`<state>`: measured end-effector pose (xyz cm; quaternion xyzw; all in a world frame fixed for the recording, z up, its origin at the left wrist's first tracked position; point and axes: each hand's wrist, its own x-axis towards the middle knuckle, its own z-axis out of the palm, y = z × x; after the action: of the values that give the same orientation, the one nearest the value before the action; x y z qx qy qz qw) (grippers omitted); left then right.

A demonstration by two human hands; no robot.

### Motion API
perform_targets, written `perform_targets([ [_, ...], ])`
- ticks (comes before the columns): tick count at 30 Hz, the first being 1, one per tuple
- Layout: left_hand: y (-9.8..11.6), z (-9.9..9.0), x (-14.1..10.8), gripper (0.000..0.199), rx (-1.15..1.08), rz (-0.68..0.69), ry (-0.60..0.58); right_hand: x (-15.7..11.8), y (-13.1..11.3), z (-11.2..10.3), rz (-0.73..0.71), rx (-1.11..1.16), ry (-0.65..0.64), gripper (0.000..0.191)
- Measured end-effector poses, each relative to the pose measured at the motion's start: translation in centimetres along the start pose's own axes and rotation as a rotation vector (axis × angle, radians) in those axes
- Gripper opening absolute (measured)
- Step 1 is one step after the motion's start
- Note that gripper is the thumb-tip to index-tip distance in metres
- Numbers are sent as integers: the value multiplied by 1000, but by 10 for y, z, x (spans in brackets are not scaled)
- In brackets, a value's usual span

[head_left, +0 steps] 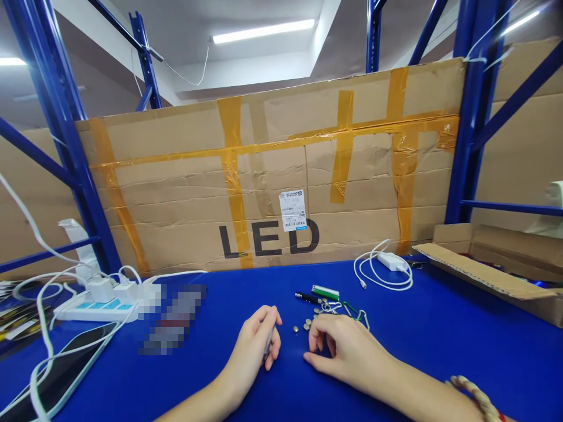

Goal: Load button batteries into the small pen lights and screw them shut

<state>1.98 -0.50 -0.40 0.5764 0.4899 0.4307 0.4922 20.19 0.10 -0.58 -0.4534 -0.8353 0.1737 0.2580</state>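
Gripping a slim grey object (268,344), the left hand (253,349) has its thumb and fingers closed along the sides, the piece slanting inside the grasp with its lower end showing between them. Just to its right, a lone small disc (295,329) lies on the blue tabletop (220,381), and more small discs (307,324) sit beside the curled fingers of the right hand (352,351). That hand is lowered, thumb and forefinger tips close together; whether anything is pinched there I cannot tell. The work in hand looks like close fingertip handling, and discs so flat would call for a light, precise pinch. Beyond the right hand lie a black tube (308,298), a green cylinder (325,292) and a green carabiner (350,310); farther out, a coiled white cable (358,269).
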Motion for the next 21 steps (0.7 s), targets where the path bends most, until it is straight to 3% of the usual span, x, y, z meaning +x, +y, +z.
perform_targets([
  [8, -3, 1, -2, 62, 7, 3, -89, 2, 6, 5, -44, 50, 19, 5],
  [21, -1, 1, -2, 61, 2, 22, -73, 4, 12, 7, -178, 103, 67, 27],
])
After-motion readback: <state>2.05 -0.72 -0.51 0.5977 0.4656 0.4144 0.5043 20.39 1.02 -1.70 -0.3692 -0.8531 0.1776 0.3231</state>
